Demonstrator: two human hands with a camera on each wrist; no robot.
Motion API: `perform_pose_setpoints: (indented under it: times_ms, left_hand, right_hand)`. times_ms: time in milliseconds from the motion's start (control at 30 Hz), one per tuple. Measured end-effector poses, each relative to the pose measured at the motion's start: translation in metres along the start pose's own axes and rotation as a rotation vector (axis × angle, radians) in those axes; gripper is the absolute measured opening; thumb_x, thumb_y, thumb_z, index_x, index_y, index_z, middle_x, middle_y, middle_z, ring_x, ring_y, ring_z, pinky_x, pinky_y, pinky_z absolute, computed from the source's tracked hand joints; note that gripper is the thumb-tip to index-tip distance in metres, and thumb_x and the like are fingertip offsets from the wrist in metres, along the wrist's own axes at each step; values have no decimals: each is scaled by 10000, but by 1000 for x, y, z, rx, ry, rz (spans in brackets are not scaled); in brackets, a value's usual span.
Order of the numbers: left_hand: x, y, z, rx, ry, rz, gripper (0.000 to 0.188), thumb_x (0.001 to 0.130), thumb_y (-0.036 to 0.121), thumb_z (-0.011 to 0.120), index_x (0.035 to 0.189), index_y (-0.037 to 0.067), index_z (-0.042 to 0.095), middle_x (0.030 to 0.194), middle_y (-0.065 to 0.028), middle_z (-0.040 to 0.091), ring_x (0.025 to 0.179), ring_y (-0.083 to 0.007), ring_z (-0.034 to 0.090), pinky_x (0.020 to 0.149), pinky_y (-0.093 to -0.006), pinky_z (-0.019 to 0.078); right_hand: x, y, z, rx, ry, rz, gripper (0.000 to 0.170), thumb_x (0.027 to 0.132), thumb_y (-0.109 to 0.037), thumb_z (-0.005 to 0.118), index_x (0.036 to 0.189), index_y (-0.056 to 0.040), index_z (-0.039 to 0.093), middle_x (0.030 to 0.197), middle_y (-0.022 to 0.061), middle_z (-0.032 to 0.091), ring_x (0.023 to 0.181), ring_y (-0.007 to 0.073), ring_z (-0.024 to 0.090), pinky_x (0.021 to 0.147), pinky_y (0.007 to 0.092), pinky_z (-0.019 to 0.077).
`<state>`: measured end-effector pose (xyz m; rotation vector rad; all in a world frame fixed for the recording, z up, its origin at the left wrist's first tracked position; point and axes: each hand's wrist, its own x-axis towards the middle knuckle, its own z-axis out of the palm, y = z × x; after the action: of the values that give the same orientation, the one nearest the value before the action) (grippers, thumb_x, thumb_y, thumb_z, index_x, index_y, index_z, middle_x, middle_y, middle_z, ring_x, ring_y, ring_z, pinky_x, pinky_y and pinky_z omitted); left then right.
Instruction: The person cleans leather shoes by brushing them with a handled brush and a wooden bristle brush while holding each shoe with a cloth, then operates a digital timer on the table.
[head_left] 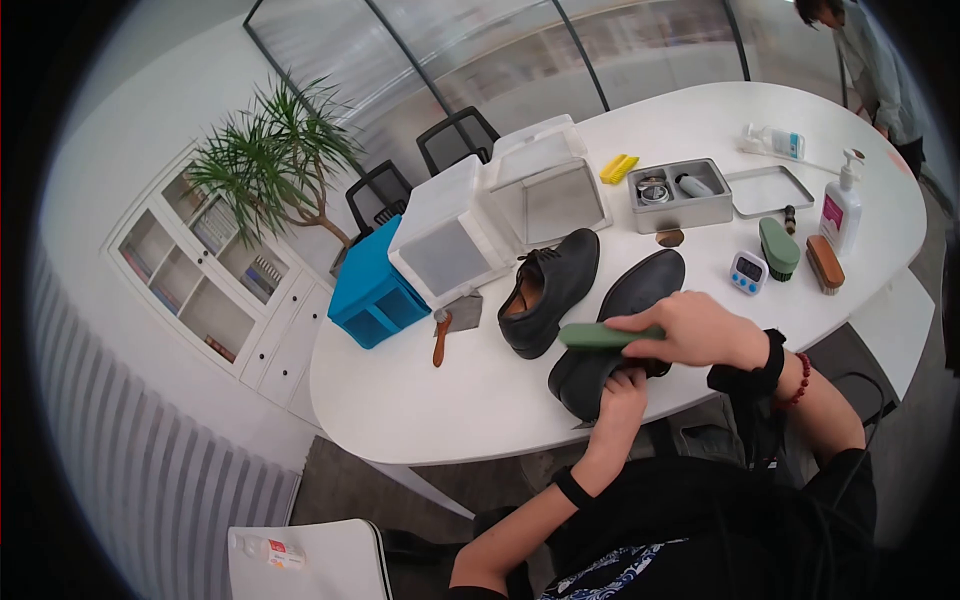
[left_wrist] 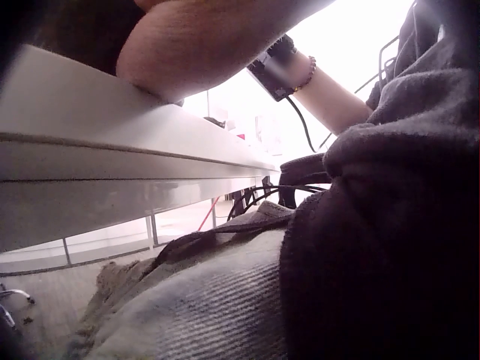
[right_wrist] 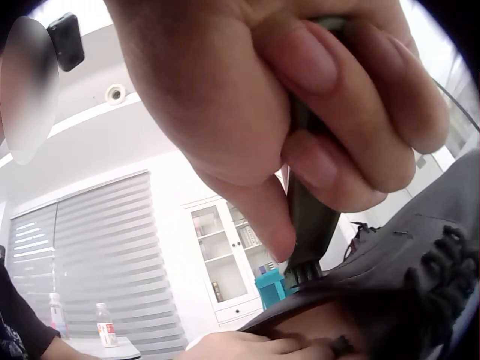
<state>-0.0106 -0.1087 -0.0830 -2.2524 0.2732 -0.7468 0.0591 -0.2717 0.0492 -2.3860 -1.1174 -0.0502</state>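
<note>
My right hand (head_left: 700, 330) grips a green shoe brush (head_left: 583, 336), held across the black lace-up shoe (head_left: 645, 285) near the table's front edge. In the right wrist view the brush's dark bristles (right_wrist: 304, 274) meet the shoe close to the rim of its opening. With its fingers curled at that opening, my left hand (head_left: 625, 398) holds the same shoe. The matching black shoe (head_left: 572, 285) stands upright just to the left, its brown lining showing. The left wrist view catches mostly the forearm, the table edge and clothing; the shoe is out of sight there.
Right of the shoes are a timer (head_left: 748, 272), a second green brush (head_left: 778, 248), a wooden brush (head_left: 825, 264) and a pump bottle (head_left: 842, 205). Behind lie a metal tin (head_left: 680, 210) and yellow item (head_left: 619, 168). White boxes (head_left: 450, 225) and a blue box (head_left: 375, 290) stand left.
</note>
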Motion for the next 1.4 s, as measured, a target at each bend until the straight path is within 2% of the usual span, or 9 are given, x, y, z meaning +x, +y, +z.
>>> perform_pose_setpoints:
  times_ms: [233, 400, 533, 733, 833, 967, 1133, 1300, 1400]
  left_hand:
    - [1, -1, 0, 0, -32, 10, 120, 867, 153, 594, 963, 85, 572, 760, -3, 560, 693, -119, 577, 633, -245, 436]
    - [1, -1, -1, -11, -9, 30, 116, 857, 148, 600, 952, 89, 569, 755, 0, 549, 692, -123, 579, 628, -247, 437]
    - [0, -1, -3, -19, -13, 20, 119, 850, 150, 602, 947, 92, 566, 757, 2, 536, 693, -130, 575, 634, -256, 445]
    - [2, -4, -2, -33, -6, 34, 134, 850, 149, 596, 969, 89, 578, 762, -10, 555, 700, -133, 580, 642, -259, 442]
    - [1, -1, -1, -38, -8, 11, 127, 854, 147, 593, 968, 92, 579, 758, -8, 555, 698, -132, 580, 641, -257, 438]
    - [-1, -4, -2, -53, -9, 29, 114, 858, 143, 591, 959, 92, 581, 752, -8, 555, 694, -133, 578, 639, -259, 437]
    - [0, -4, -2, -67, -7, 35, 146, 862, 146, 596, 992, 81, 589, 778, -22, 580, 724, -145, 600, 658, -268, 463]
    - [0, -4, -4, -98, -35, 33, 131, 866, 143, 591, 982, 83, 584, 782, -16, 570, 730, -145, 603, 648, -257, 466]
    - [1, -8, -11, -47, -60, 53, 123, 869, 151, 589, 975, 89, 582, 785, -10, 565, 734, -146, 611, 644, -261, 475]
  right_hand:
    - [9, 53, -15, -33, 205, 261, 381, 924, -385, 695, 1279, -245, 706, 704, 196, 645, 659, 371, 619, 664, 432, 492]
    - [5, 41, -10, -35, 247, 202, 431, 902, -332, 711, 1298, -164, 688, 789, 225, 676, 731, 390, 658, 701, 436, 513]
    - [-2, 4, -2, 170, -51, -5, 409, 927, -364, 679, 1303, -201, 687, 754, 195, 684, 737, 385, 671, 727, 440, 531]
    - [3, 27, -3, -137, 248, 179, 393, 915, -385, 695, 1270, -218, 712, 717, 169, 684, 680, 360, 682, 657, 430, 546]
    - [-3, 8, 9, -86, 174, -4, 408, 914, -366, 700, 1286, -200, 699, 731, 185, 681, 708, 390, 666, 681, 435, 544]
    - [-1, 4, 6, -70, 112, 27, 404, 927, -385, 685, 1292, -212, 698, 705, 183, 669, 696, 396, 652, 666, 451, 530]
    - [5, 45, -5, -158, 284, 246, 404, 937, -423, 665, 1280, -214, 705, 700, 180, 669, 691, 384, 662, 658, 453, 528]
    - [-4, 16, -3, 75, 9, -30, 422, 921, -446, 679, 1300, -259, 695, 802, 196, 709, 733, 383, 680, 684, 426, 543]
    - [1, 12, -6, 22, -31, 68, 416, 929, -463, 665, 1299, -276, 695, 815, 195, 713, 745, 387, 682, 697, 435, 543]
